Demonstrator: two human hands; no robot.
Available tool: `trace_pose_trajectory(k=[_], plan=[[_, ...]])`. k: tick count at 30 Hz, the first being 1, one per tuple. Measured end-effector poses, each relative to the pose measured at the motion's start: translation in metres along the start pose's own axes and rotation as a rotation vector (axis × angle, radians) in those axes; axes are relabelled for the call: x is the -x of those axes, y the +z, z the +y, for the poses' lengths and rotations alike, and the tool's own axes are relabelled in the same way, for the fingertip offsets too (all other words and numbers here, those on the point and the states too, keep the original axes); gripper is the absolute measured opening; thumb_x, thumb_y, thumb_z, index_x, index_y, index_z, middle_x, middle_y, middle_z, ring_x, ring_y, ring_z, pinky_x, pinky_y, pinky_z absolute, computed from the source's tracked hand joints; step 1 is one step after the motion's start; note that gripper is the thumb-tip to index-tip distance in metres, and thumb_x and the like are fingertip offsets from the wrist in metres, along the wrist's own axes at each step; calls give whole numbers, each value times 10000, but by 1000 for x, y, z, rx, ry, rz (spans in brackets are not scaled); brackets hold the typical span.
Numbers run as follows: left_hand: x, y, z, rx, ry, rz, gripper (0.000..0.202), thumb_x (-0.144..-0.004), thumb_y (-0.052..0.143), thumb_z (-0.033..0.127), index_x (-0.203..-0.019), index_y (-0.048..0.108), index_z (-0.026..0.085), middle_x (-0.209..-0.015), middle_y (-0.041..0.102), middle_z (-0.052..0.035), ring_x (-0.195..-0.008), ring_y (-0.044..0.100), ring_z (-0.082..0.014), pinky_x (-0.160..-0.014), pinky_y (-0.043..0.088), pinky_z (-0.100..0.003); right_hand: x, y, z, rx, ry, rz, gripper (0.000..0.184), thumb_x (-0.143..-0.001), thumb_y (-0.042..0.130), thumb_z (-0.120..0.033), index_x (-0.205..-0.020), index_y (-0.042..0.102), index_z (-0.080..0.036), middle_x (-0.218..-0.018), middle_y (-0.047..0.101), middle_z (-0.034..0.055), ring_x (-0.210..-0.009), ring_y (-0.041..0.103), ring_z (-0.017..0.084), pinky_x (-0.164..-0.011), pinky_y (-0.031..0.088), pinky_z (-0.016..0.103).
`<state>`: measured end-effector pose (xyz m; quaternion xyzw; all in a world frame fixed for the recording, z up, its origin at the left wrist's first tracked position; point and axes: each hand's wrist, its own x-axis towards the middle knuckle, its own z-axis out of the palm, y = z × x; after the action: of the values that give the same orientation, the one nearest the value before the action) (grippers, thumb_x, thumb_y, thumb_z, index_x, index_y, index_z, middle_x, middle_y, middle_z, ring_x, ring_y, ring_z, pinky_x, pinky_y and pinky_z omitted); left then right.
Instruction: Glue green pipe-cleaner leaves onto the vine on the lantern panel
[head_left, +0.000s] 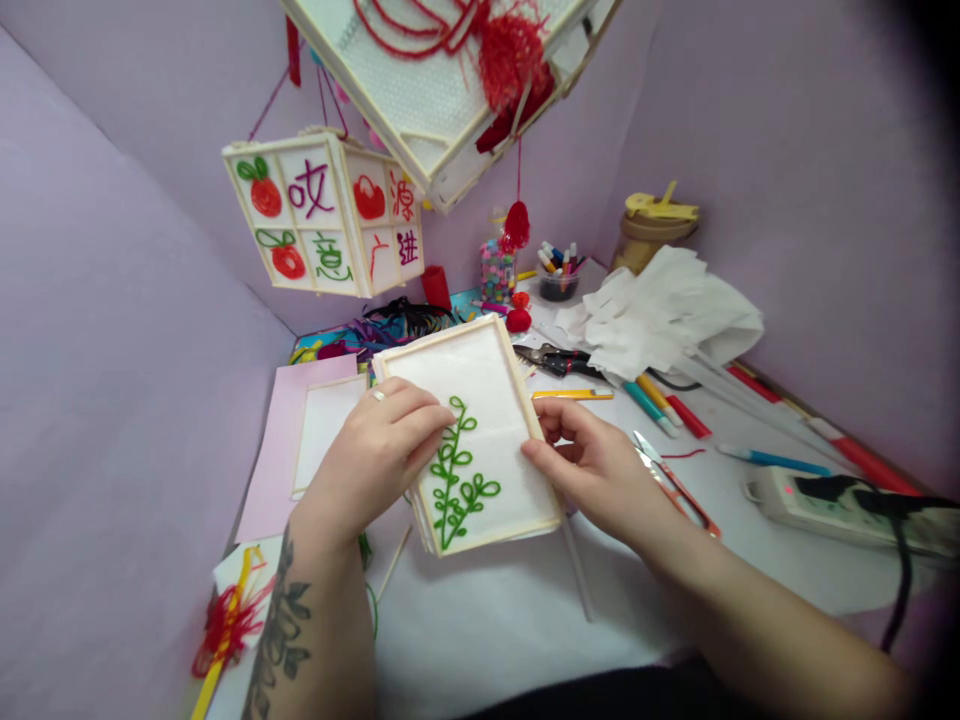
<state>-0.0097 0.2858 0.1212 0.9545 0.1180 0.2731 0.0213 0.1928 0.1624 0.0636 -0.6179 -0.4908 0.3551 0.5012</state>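
Note:
A white panel with a thin pale wooden frame is held up at a tilt over the table, and more frame edges show behind it. On its white face lies a green branch with looped leaves, shaped from fuzzy cord or wire. My left hand reaches over the panel's left side, fingers closed at the branch's upper leaves; its thumb is partly hidden. With thumb in front and fingers curled behind, my right hand grips the panel's right edge.
A decorated lantern hangs at the back left; another framed lantern hangs overhead. Scissors, pliers, markers, white sheet material and a power strip lie on the right. Another frame rests at left.

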Motion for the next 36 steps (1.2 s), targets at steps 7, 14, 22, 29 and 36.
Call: trace_pose_trajectory(k=[7, 14, 22, 29, 36], plan=[[0, 1, 0, -26, -7, -13, 104, -908, 574, 153, -978, 637, 198, -861, 659, -53, -817, 568, -189, -751, 494, -344, 1, 0, -1, -2, -2, -8, 297, -863, 597, -346, -1119, 606, -196, -885, 631, 46, -772, 609, 180, -622, 548, 291], [0, 3, -1, -3, -13, 18, 116, -892, 601, 129, -990, 617, 189, -890, 658, -47, -837, 567, -183, -765, 493, -334, 1, 0, 0, -1, -6, -8, 296, -861, 599, -339, -1118, 606, -192, -916, 640, 56, -794, 613, 185, -633, 552, 296], [1, 0, 2, 30, -102, 33, 147, -877, 597, 96, -981, 557, 192, -877, 654, -15, -805, 591, -154, -743, 489, -287, 2, -1, 1, -6, 4, -2, 292, -857, 597, -343, -1109, 604, -195, -891, 635, 47, -769, 611, 180, -623, 547, 296], [-2, 3, 4, 14, -123, 40, 111, -879, 607, 117, -936, 550, 193, -846, 638, -9, -798, 589, -155, -726, 478, -277, 1, -1, 0, -14, 5, -10, 296, -850, 601, -343, -1105, 606, -194, -880, 626, 46, -768, 610, 181, -619, 546, 298], [-2, 4, 4, 10, -117, 37, 103, -879, 622, 128, -909, 547, 190, -829, 637, -6, -793, 573, -152, -723, 464, -270, 0, 0, 0, -12, 4, -11, 302, -849, 604, -342, -1113, 605, -196, -900, 639, 50, -778, 616, 183, -624, 544, 299]])
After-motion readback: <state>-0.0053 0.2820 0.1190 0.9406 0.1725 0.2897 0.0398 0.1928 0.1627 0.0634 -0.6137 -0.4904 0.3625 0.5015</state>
